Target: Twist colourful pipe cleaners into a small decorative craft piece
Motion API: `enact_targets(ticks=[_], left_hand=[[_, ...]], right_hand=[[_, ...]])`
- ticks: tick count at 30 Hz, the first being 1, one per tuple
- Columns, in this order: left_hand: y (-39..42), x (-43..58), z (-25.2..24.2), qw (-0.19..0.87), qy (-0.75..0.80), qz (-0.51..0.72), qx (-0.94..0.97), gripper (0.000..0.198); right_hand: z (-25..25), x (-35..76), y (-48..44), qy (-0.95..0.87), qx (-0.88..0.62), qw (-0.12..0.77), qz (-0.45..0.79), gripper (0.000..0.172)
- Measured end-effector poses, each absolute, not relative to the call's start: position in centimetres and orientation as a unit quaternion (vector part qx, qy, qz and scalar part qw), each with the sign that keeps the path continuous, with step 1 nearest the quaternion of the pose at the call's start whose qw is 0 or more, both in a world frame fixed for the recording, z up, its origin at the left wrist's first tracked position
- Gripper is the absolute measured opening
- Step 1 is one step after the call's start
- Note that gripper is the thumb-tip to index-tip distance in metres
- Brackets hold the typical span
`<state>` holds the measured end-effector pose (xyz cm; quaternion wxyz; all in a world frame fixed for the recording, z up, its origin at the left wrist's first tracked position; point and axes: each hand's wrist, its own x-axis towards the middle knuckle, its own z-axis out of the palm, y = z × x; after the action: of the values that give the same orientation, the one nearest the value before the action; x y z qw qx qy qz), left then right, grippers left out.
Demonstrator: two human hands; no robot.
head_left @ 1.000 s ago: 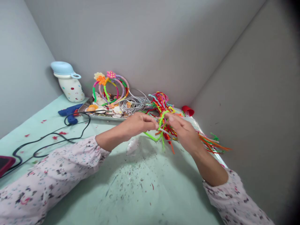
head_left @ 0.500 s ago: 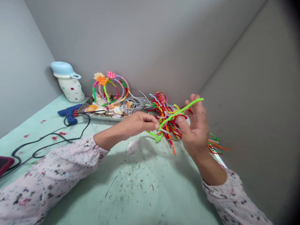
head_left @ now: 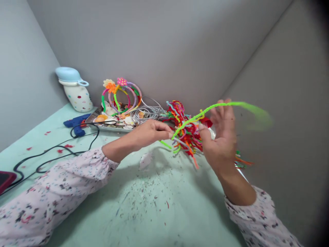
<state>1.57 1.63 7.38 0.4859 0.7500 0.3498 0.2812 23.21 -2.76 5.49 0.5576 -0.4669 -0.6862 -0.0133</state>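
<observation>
Left hand (head_left: pixel 151 134) pinches one end of a lime-green pipe cleaner (head_left: pixel 203 113) at the fingertips, above a tangled bundle of coloured pipe cleaners (head_left: pixel 186 137). Right hand (head_left: pixel 222 140) has fingers spread; the far end is blurred. A firm pinch appears sound.

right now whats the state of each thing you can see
left hand, fingers pinching the lime green pipe cleaner
right hand, open, fingers spread
lime green pipe cleaner, bent, far end blurred
pipe cleaner bundle, tangled
blue glue gun, lying down
white spotted bottle, blue lid on
</observation>
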Motion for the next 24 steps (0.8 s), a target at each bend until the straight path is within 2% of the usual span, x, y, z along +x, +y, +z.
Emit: enact_targets(ticks=[3,5,7,8,11,15,24], left_hand=[[1.8,1.6,7.2,0.481,0.362,0.283,0.747,0.018],[1.9,1.6,7.1,0.476,0.371,0.293,0.742,0.019],[1.9,1.7,6.9,0.467,0.380,0.306,0.737,0.020],[1.9,1.7,6.9,0.463,0.382,0.311,0.737,0.020],[1.8,1.7,6.9,0.458,0.381,0.310,0.741,0.021],[1.7,1.9,7.0,0.460,0.379,0.300,0.745,0.021],[1.4,2.1,6.9,0.452,0.359,0.271,0.771,0.024]], right_hand=[[5.7,23.5,-2.4,-0.645,-0.452,0.612,0.074,0.072],[5.7,23.8,-2.2,-0.645,-0.477,0.573,0.170,0.057],[5.8,23.7,-2.1,-0.668,-0.494,0.479,0.283,0.034],[5.7,23.5,-2.1,-0.677,-0.488,0.445,0.324,0.028],[5.4,22.2,-2.3,-0.648,-0.475,0.442,0.398,0.026],[4.8,20.9,-2.5,-0.609,-0.466,0.477,0.429,0.020],[5.0,20.3,-2.7,-0.601,-0.483,0.479,0.420,0.023]])
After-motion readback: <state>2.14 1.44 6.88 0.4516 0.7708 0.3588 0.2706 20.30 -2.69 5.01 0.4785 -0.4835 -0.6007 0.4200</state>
